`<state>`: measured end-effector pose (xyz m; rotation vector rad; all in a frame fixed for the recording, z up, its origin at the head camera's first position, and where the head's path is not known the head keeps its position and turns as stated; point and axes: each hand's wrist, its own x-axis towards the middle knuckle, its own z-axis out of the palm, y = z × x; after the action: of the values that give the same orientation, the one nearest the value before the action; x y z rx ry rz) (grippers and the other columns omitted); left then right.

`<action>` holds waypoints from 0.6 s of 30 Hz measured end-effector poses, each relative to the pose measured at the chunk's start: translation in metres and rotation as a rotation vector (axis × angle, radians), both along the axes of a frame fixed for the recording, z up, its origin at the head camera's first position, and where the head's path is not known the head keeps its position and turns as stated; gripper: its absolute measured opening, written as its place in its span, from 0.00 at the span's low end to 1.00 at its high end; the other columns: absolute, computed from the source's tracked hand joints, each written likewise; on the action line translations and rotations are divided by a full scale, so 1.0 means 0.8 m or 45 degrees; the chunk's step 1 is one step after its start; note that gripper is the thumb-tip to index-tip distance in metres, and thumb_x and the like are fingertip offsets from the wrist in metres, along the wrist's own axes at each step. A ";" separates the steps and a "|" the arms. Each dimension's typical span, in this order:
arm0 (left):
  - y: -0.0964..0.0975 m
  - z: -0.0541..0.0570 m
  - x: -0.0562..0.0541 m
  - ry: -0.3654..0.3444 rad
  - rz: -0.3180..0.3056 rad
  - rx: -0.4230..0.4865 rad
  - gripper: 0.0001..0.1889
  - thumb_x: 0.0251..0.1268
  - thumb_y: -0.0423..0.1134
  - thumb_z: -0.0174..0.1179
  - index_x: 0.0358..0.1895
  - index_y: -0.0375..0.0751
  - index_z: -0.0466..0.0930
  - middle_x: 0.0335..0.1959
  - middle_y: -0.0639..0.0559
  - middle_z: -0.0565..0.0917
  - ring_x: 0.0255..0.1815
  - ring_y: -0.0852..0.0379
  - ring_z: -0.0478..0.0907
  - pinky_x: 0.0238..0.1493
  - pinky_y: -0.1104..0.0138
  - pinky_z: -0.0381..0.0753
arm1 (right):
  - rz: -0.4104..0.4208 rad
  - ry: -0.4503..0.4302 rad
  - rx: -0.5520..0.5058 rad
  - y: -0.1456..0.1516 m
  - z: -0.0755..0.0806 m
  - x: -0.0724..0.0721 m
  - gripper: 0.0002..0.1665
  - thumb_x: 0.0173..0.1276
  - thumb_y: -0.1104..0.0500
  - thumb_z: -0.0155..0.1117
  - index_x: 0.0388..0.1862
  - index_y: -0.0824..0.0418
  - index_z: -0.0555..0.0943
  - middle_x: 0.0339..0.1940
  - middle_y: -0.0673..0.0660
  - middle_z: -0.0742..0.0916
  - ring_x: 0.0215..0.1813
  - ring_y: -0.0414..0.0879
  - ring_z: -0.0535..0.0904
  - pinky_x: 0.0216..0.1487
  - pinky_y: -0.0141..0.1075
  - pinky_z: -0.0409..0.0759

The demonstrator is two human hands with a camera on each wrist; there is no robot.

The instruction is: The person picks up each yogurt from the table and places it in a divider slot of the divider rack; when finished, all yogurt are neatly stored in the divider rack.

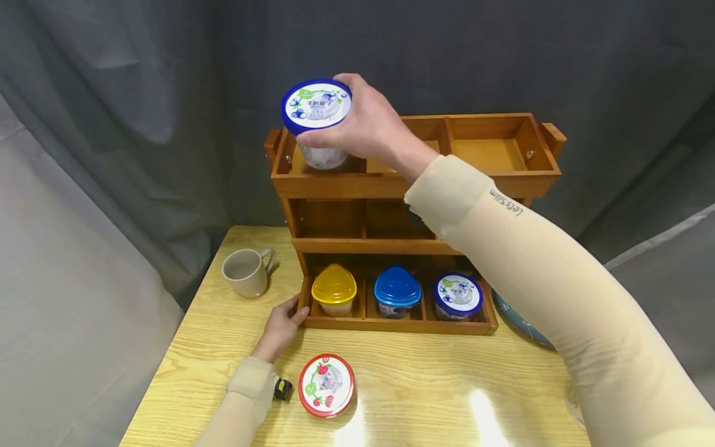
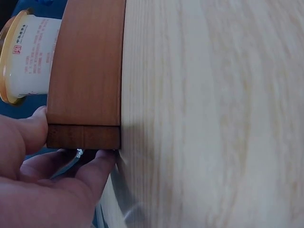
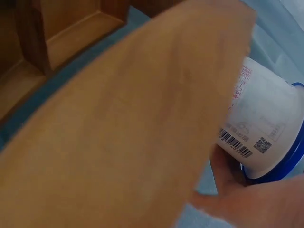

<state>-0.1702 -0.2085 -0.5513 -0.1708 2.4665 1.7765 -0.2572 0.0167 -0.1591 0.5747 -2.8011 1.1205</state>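
My right hand (image 1: 368,121) grips a white yogurt tub with a blue lid (image 1: 317,104), blueberries printed on top. It holds the tub upright over the left compartment of the top tier of a wooden three-tier rack (image 1: 413,186). In the right wrist view, the tub's white side (image 3: 259,121) shows a barcode. My left hand (image 1: 282,326) pinches the front left corner of the rack's bottom tier, thumb against one face and fingers round the end (image 2: 83,137). Beside it, in the bottom tier, sits a yellow-lidded tub (image 1: 334,288).
The bottom tier also bears a blue-lidded tub (image 1: 397,290) and a blueberry-lidded tub (image 1: 458,296). A beige mug (image 1: 247,273) stands left of the rack. On the table nearer me is a red-lidded tub (image 1: 326,385). A blue-grey dish (image 1: 519,320) lies partly behind my right arm.
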 end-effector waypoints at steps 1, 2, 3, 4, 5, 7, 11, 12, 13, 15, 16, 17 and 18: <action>0.001 0.000 0.000 0.003 -0.002 0.002 0.28 0.75 0.34 0.56 0.73 0.27 0.61 0.67 0.31 0.70 0.66 0.39 0.71 0.65 0.53 0.73 | -0.001 -0.003 0.016 -0.001 -0.003 -0.001 0.68 0.50 0.32 0.76 0.80 0.52 0.49 0.71 0.52 0.71 0.67 0.42 0.70 0.68 0.33 0.69; 0.001 0.001 0.000 0.002 -0.001 0.004 0.28 0.75 0.34 0.56 0.73 0.27 0.61 0.67 0.31 0.70 0.66 0.39 0.71 0.65 0.53 0.73 | 0.000 -0.004 0.030 -0.002 -0.005 -0.002 0.69 0.49 0.31 0.76 0.80 0.52 0.49 0.71 0.52 0.71 0.66 0.42 0.70 0.68 0.33 0.69; 0.001 0.001 0.000 0.001 0.000 0.012 0.28 0.75 0.34 0.56 0.73 0.27 0.61 0.67 0.31 0.71 0.66 0.40 0.71 0.65 0.53 0.72 | -0.002 -0.003 0.044 -0.003 -0.008 -0.002 0.69 0.49 0.31 0.76 0.80 0.52 0.49 0.70 0.52 0.71 0.66 0.42 0.71 0.68 0.33 0.69; 0.002 0.001 0.000 0.007 -0.001 0.009 0.28 0.75 0.33 0.56 0.73 0.27 0.61 0.67 0.31 0.71 0.66 0.40 0.71 0.65 0.53 0.73 | -0.003 -0.005 0.058 -0.003 -0.010 -0.003 0.69 0.49 0.30 0.76 0.80 0.52 0.49 0.70 0.52 0.72 0.65 0.43 0.71 0.68 0.34 0.69; 0.002 0.000 0.000 0.012 -0.004 0.008 0.28 0.75 0.33 0.56 0.73 0.27 0.61 0.67 0.31 0.71 0.66 0.40 0.71 0.65 0.53 0.73 | -0.008 -0.001 0.078 -0.003 -0.012 -0.004 0.70 0.49 0.30 0.75 0.80 0.52 0.49 0.69 0.52 0.72 0.65 0.43 0.71 0.68 0.35 0.69; 0.002 0.000 0.000 0.021 -0.008 0.011 0.28 0.75 0.33 0.56 0.72 0.27 0.61 0.67 0.31 0.71 0.65 0.39 0.71 0.65 0.53 0.73 | -0.022 0.003 0.122 -0.003 -0.016 -0.005 0.70 0.48 0.28 0.74 0.80 0.52 0.50 0.68 0.51 0.74 0.64 0.44 0.71 0.68 0.38 0.67; 0.003 0.000 0.000 0.031 -0.013 0.023 0.28 0.75 0.33 0.56 0.72 0.27 0.62 0.66 0.30 0.71 0.65 0.40 0.71 0.65 0.53 0.73 | -0.024 0.004 0.204 0.000 -0.022 -0.008 0.71 0.47 0.25 0.72 0.80 0.52 0.50 0.68 0.52 0.74 0.65 0.46 0.70 0.67 0.45 0.62; 0.004 0.000 0.001 0.031 -0.013 0.025 0.28 0.75 0.33 0.56 0.72 0.27 0.62 0.66 0.30 0.71 0.65 0.40 0.71 0.65 0.53 0.73 | -0.019 0.003 0.215 0.001 -0.022 -0.009 0.71 0.47 0.24 0.72 0.80 0.52 0.50 0.68 0.52 0.74 0.65 0.47 0.69 0.67 0.46 0.61; 0.004 0.000 0.001 0.029 -0.012 0.028 0.28 0.75 0.34 0.56 0.72 0.27 0.62 0.67 0.31 0.71 0.65 0.40 0.71 0.65 0.53 0.73 | -0.014 0.000 0.224 0.002 -0.023 -0.009 0.71 0.47 0.24 0.71 0.81 0.52 0.50 0.68 0.52 0.74 0.66 0.47 0.68 0.67 0.47 0.61; 0.004 -0.001 0.000 0.026 -0.012 0.026 0.28 0.75 0.34 0.56 0.73 0.28 0.62 0.67 0.31 0.71 0.66 0.40 0.71 0.65 0.53 0.73 | -0.005 -0.016 0.228 0.004 -0.024 -0.011 0.71 0.47 0.24 0.71 0.81 0.51 0.49 0.69 0.53 0.73 0.67 0.49 0.67 0.68 0.48 0.61; 0.004 -0.001 0.000 0.025 -0.012 0.022 0.28 0.75 0.34 0.56 0.73 0.28 0.61 0.67 0.31 0.71 0.66 0.40 0.71 0.65 0.53 0.73 | -0.001 -0.023 0.228 0.006 -0.024 -0.011 0.71 0.47 0.24 0.71 0.81 0.51 0.49 0.69 0.53 0.73 0.67 0.50 0.66 0.67 0.49 0.62; 0.003 -0.001 0.000 0.024 -0.013 0.022 0.28 0.75 0.34 0.56 0.73 0.28 0.61 0.67 0.31 0.71 0.66 0.40 0.71 0.64 0.53 0.73 | 0.001 -0.032 0.232 0.007 -0.024 -0.012 0.71 0.47 0.24 0.71 0.81 0.50 0.49 0.69 0.53 0.73 0.67 0.50 0.65 0.67 0.49 0.62; 0.003 -0.002 0.000 0.020 -0.011 0.024 0.28 0.75 0.34 0.56 0.73 0.28 0.62 0.67 0.31 0.71 0.66 0.40 0.71 0.65 0.53 0.73 | 0.003 -0.042 0.235 0.008 -0.025 -0.013 0.71 0.47 0.24 0.70 0.81 0.50 0.48 0.69 0.53 0.72 0.68 0.51 0.64 0.67 0.50 0.63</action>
<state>-0.1706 -0.2060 -0.5527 -0.1453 2.4564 1.8047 -0.2674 0.0232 -0.1787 0.5793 -2.9533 0.8850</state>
